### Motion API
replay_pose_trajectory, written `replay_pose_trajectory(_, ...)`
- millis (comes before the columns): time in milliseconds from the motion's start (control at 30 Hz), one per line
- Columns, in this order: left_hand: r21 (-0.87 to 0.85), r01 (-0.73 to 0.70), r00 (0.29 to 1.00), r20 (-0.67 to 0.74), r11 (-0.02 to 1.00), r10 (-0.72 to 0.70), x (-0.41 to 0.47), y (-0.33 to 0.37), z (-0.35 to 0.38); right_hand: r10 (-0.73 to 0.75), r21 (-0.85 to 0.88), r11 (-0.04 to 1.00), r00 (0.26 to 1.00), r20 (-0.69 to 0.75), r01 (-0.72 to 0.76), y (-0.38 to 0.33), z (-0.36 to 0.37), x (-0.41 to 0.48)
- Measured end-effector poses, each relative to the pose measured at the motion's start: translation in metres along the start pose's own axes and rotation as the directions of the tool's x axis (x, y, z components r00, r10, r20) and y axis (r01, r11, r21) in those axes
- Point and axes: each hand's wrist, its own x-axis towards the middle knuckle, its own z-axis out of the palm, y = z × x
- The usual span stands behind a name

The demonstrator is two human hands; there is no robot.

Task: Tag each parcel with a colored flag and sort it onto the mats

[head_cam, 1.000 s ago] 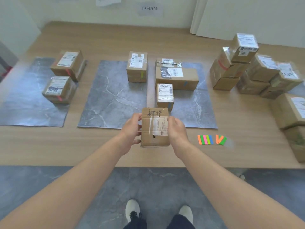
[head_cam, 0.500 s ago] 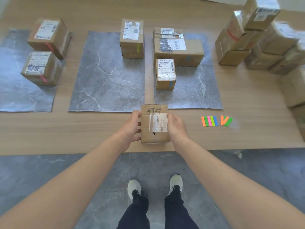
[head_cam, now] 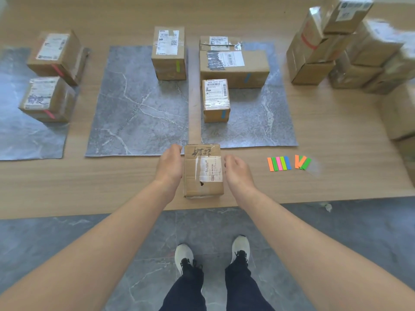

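Counting sorted parcels point(head_cam: 168, 52): we find six, two on the left mat point(head_cam: 27, 135) (cut off by the frame), one on the middle mat point(head_cam: 134, 108), three on the right mat point(head_cam: 258, 117).
Front parcel point(head_cam: 203, 173): one, flat on the table point(head_cam: 112, 182) near its front edge, between our hands.
Left hand point(head_cam: 169, 166): against its left side; gripping or not, we cannot tell.
Right hand point(head_cam: 238, 173): just clear, fingers loosely curled, empty.
Flags point(head_cam: 279, 163): five in a row; more overlap beside them, count unclear.
Stacked parcels point(head_cam: 336, 55): blurred, cut off at the right.

Parcel point(head_cam: 204, 173) at the desk's point(head_cam: 67, 187) front edge; flags point(head_cam: 288, 163) to its right. Mats point(head_cam: 139, 108) behind it, parcel stack point(head_cam: 314, 55) rear right.
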Motion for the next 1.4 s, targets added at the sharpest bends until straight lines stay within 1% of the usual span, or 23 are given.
replay_pose_trajectory(167, -0.023, -0.122, 0.990, -0.069, 0.992, 0.120, -0.002, 0.022, 0.024, 0.006, 0.029, 1.000, 0.999, -0.036, -0.005, 0.000, -0.032, 0.009)
replay_pose_trajectory(267, 0.002, -0.180, 0.978, -0.107, 0.984, 0.179, -0.003, 0.033, 0.044, 0.005, 0.036, 0.999, 0.999, -0.053, -0.003, -0.001, -0.055, 0.013)
replay_pose_trajectory(367, -0.046, -0.196, 0.978, -0.088, 0.980, 0.191, -0.006, 0.040, 0.067, -0.005, 0.052, 0.999, 0.997, -0.073, 0.008, 0.001, -0.079, 0.020)
replay_pose_trajectory(467, -0.061, -0.181, 0.983, -0.034, 0.982, 0.180, -0.007, 0.042, 0.091, 0.005, 0.075, 0.997, 0.996, -0.092, 0.002, 0.007, -0.099, 0.031)
replay_pose_trajectory(567, -0.039, -0.157, 0.987, 0.016, 0.987, 0.158, -0.008, 0.041, 0.118, 0.002, 0.072, 0.997, 0.995, -0.103, 0.006, 0.016, -0.121, 0.040)
replay_pose_trajectory(700, -0.017, -0.126, 0.988, 0.082, 0.992, 0.127, -0.012, 0.037, 0.154, -0.024, 0.012, 1.000, 0.989, -0.144, 0.026, 0.030, -0.148, 0.056)
replay_pose_trajectory(800, -0.018, -0.076, 0.990, 0.115, 0.997, 0.078, -0.012, 0.031, 0.180, -0.042, -0.024, 0.999, 0.992, -0.122, 0.039, 0.043, -0.166, 0.067)
replay_pose_trajectory(1033, -0.015, 0.019, 0.986, 0.165, 1.000, -0.016, -0.004, 0.009, 0.236, -0.084, -0.183, 0.981, 0.993, -0.078, 0.068, 0.065, -0.199, 0.099)
replay_pose_trajectory(1100, -0.025, 0.047, 0.984, 0.175, 0.999, -0.042, -0.002, 0.002, 0.248, -0.111, -0.253, 0.963, 0.993, -0.042, 0.097, 0.070, -0.206, 0.106)
replay_pose_trajectory(1167, -0.028, 0.068, 0.979, 0.193, 0.997, -0.061, 0.000, -0.006, 0.258, -0.164, -0.349, 0.924, 0.986, 0.009, 0.157, 0.074, -0.211, 0.112)
replay_pose_trajectory(1233, -0.025, 0.077, 0.975, 0.209, 0.997, -0.070, 0.003, -0.013, 0.264, -0.250, -0.452, 0.856, 0.966, 0.060, 0.250, 0.077, -0.212, 0.120)
replay_pose_trajectory(1300, -0.027, 0.089, 0.974, 0.211, 0.996, -0.082, 0.006, -0.017, 0.268, -0.334, -0.511, 0.789, 0.936, 0.112, 0.343, 0.081, -0.211, 0.129)
replay_pose_trajectory(1400, -0.037, 0.102, 0.976, 0.196, 0.994, -0.093, 0.010, -0.021, 0.271, -0.379, -0.583, 0.700, 0.907, 0.186, 0.412, 0.082, -0.208, 0.144)
